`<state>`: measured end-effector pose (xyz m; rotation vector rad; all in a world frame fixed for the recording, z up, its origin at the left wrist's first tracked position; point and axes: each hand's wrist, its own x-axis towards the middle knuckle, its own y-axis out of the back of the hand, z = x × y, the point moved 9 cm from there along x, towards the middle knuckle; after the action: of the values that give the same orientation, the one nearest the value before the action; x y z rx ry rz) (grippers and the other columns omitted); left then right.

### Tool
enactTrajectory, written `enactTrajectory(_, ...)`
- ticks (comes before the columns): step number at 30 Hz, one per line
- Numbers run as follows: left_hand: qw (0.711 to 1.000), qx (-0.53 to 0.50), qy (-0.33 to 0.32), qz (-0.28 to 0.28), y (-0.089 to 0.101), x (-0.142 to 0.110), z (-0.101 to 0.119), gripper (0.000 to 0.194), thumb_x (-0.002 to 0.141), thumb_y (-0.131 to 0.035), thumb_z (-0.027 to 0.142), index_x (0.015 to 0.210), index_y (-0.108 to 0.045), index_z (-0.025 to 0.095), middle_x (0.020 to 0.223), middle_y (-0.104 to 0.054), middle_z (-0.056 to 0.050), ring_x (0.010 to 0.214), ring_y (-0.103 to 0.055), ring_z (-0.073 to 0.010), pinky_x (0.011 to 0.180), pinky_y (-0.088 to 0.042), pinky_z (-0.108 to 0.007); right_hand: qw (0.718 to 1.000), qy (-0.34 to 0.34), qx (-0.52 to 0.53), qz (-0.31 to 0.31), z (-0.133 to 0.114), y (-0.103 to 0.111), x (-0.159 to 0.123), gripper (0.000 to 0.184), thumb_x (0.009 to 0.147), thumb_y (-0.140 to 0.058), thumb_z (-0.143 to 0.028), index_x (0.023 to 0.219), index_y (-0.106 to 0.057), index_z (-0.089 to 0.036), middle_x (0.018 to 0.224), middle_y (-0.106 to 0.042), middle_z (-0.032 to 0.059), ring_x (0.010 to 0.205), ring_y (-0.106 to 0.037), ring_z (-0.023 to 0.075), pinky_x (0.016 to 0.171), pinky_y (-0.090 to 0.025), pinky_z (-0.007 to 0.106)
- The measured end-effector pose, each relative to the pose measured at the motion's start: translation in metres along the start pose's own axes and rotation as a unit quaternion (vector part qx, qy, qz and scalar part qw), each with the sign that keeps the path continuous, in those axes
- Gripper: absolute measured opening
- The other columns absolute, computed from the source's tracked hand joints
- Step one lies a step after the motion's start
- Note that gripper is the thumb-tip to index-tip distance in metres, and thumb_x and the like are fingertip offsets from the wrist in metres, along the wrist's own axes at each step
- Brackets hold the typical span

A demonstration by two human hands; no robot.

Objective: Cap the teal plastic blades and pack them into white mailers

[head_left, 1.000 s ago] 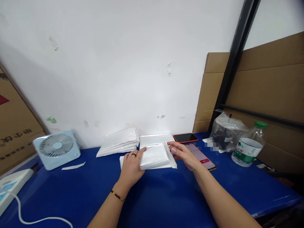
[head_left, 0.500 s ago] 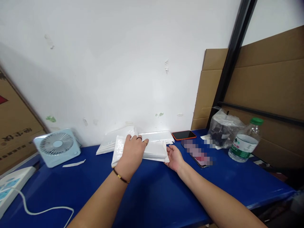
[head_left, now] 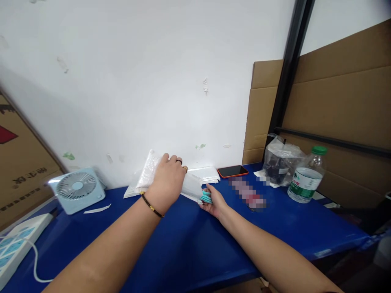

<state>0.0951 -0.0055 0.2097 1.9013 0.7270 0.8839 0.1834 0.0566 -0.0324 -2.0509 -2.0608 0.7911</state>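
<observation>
At the far left of the blue worktop (head_left: pixel 171 244), a pale blue fan (head_left: pixel 77 189), with 1 white paper strip (head_left: pixel 97 209) just beside it; nearer, a white power strip (head_left: pixel 23 244) and its white cord (head_left: pixel 36 260). Behind the hands, against the wall (head_left: pixel 137 81), 2 lots of white envelopes (head_left: pixel 207 174), mostly hidden on the left by the pouch and hand. To the right, a dark-screened phone with an orange edge (head_left: pixel 233 171), then a pixelated flat item (head_left: pixel 247 193) near the right hand (head_left: pixel 215 201). Farther right, a cup in a clear bag (head_left: pixel 282 160) near a green-capped bottle (head_left: pixel 306 179), both before a brown cardboard sheet (head_left: pixel 345 89).

Over the middle of the worktop, between the hands, a white bubble pouch (head_left: pixel 147 173) and a translucent packet (head_left: pixel 192 186); impossible to tell how they join, with the left hand (head_left: pixel 169 177) squarely in the way. Long axis of the packet roughly left to right, right end lower and nearer the person. At that end, turquoise layers (head_left: pixel 207 197) sticking out rightward. Left fingers bent over the pouch, holding it, tips out of sight; right fingers and thumb narrow, pinching the packet's end around the turquoise.
</observation>
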Motion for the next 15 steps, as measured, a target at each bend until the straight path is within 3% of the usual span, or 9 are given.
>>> enactTrajectory(3, 0.999, 0.046, -0.004, -0.004, 0.004, -0.004, -0.008, 0.027, 0.076, -0.043, 0.007, 0.09, -0.063, 0.019, 0.089, -0.058, -0.01, 0.095, -0.046, -0.0243, 0.087, -0.022, -0.039, 1.0, -0.006, -0.021, 0.009, 0.0, 0.0, -0.002, 0.032, 0.079, -0.049, -0.051, 0.078, -0.047, -0.019, 0.053, -0.053, -0.0013, 0.039, -0.05, 0.0105, 0.033, -0.033, 0.018)
enactTrajectory(5, 0.998, 0.058, -0.007, -0.014, 0.001, -0.007, -0.015, 0.029, 0.076, -0.043, 0.007, 0.093, -0.063, 0.018, 0.089, -0.058, -0.01, 0.094, -0.047, -0.0245, 0.085, -0.023, -0.039, 0.993, 0.05, -0.108, 0.024, -0.013, 0.004, -0.002, 0.036, 0.076, -0.052, -0.054, 0.074, -0.045, -0.019, 0.051, -0.05, -0.0027, 0.036, -0.046, 0.0085, 0.03, -0.025, 0.016)
enactTrajectory(7, 0.998, 0.052, 0.003, -0.026, -0.008, -0.01, -0.026, 0.029, 0.074, -0.045, 0.007, 0.094, -0.064, 0.018, 0.09, -0.058, -0.011, 0.095, -0.047, -0.0253, 0.085, -0.023, -0.039, 0.968, 0.118, -0.214, 0.051, -0.031, 0.012, -0.003, 0.04, 0.077, -0.048, -0.058, 0.068, -0.043, -0.019, 0.049, -0.046, -0.0038, 0.033, -0.042, 0.0074, 0.029, -0.021, 0.017)
enactTrajectory(11, 0.995, 0.061, 0.038, -0.076, -0.04, -0.021, -0.057, 0.033, 0.065, -0.055, 0.01, 0.095, -0.064, 0.019, 0.093, -0.059, -0.012, 0.096, -0.049, -0.0274, 0.084, -0.024, -0.041, 0.92, 0.171, -0.333, 0.115, -0.058, 0.042, -0.002, 0.042, 0.076, -0.047, -0.059, 0.06, -0.041, -0.02, 0.041, -0.039, -0.0053, 0.034, -0.045, 0.0098, 0.034, -0.025, 0.02)
enactTrajectory(15, 0.986, 0.059, 0.059, -0.147, -0.068, -0.032, -0.076, 0.055, 0.047, -0.064, 0.007, 0.1, -0.063, 0.023, 0.097, -0.058, -0.011, 0.097, -0.049, -0.0288, 0.084, -0.026, -0.041, 0.856, 0.213, -0.444, 0.16, -0.071, 0.055, -0.003, 0.044, 0.076, -0.049, -0.054, 0.051, -0.043, -0.019, 0.041, -0.043, -0.0014, 0.047, -0.054, 0.0155, 0.049, -0.033, 0.024)
